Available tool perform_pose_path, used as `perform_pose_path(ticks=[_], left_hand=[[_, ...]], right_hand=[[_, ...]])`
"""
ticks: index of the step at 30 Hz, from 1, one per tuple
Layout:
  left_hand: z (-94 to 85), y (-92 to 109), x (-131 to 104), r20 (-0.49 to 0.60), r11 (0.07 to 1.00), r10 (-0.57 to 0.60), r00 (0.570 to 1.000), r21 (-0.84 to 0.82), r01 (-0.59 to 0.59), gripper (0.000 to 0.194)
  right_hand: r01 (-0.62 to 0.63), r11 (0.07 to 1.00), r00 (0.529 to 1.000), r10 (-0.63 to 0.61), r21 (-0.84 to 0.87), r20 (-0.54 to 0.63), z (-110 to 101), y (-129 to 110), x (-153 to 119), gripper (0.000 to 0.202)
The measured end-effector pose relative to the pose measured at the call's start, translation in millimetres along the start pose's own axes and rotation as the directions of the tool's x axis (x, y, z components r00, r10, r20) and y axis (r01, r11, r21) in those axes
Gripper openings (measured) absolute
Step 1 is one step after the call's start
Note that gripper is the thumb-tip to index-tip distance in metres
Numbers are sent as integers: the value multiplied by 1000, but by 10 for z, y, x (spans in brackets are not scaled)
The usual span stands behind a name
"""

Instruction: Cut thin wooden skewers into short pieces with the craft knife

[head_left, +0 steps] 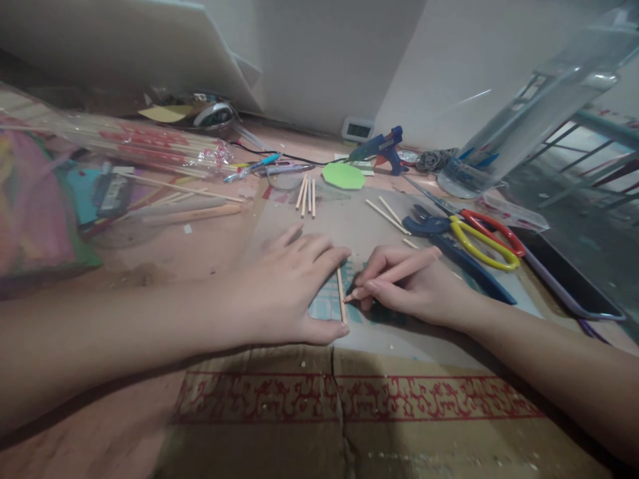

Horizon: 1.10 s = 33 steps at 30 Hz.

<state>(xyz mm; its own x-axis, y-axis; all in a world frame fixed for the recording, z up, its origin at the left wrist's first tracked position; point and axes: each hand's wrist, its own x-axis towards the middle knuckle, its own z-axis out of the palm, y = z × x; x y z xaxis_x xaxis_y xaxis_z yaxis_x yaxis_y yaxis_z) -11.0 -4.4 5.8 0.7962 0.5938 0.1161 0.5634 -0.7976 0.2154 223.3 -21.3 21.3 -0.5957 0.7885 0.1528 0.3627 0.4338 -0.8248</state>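
My left hand [299, 283] lies with its fingers spread, the index fingertip at the top and the thumb at the bottom of a thin wooden stick [341, 293]. The stick stands nearly lengthwise on a pale sheet [389, 342] with a teal pattern. In my right hand [404, 283] is a light-coloured pen [409, 265], pinched between thumb and fingers, its tip touching the stick's lower half. Several short sticks [312, 198] lie beyond my left hand. More short sticks [387, 216] lie beyond my right hand.
Dark blue cutters [459, 256] and red-and-yellow-handled scissors [486, 239] lie right, near a phone [574, 276] and a clear container [479, 159]. Behind are a blue glue gun [379, 148] and green paper [344, 175]. Wrapped sticks [150, 143] lie left.
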Motion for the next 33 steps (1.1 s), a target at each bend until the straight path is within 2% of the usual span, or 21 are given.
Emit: perform_pose_path(ticks=[8, 17, 19, 21, 24, 26, 33], left_hand=[[-11, 0, -9, -1, 1000, 8, 1000, 17, -8, 86], [1, 2, -10, -12, 1000, 10, 1000, 8, -10, 85], [21, -7, -6, -25, 999, 1, 1000, -46, -2, 89], [38, -16, 6, -33, 994, -12, 999, -109, 8, 91], [47, -26, 27, -27, 984, -30, 999, -176, 25, 93], [44, -28, 37, -19, 980, -38, 999, -198, 33, 95], [38, -28, 20, -7, 979, -37, 999, -202, 35, 98]], right_hand=[[13, 1000, 996, -16, 26, 87, -5, 11, -5, 17], [32, 999, 998, -34, 25, 62, 4, 25, -21, 21], [35, 999, 999, -36, 26, 25, 6, 18, -23, 19], [-8, 999, 997, 11, 46, -77, 3, 13, -13, 17], [-86, 994, 958, 103, 75, -269, -13, 17, 25, 12], [-107, 993, 931, 120, 54, -344, -25, 25, 56, 13], [-202, 979, 921, 202, 37, -334, -27, 24, 80, 14]])
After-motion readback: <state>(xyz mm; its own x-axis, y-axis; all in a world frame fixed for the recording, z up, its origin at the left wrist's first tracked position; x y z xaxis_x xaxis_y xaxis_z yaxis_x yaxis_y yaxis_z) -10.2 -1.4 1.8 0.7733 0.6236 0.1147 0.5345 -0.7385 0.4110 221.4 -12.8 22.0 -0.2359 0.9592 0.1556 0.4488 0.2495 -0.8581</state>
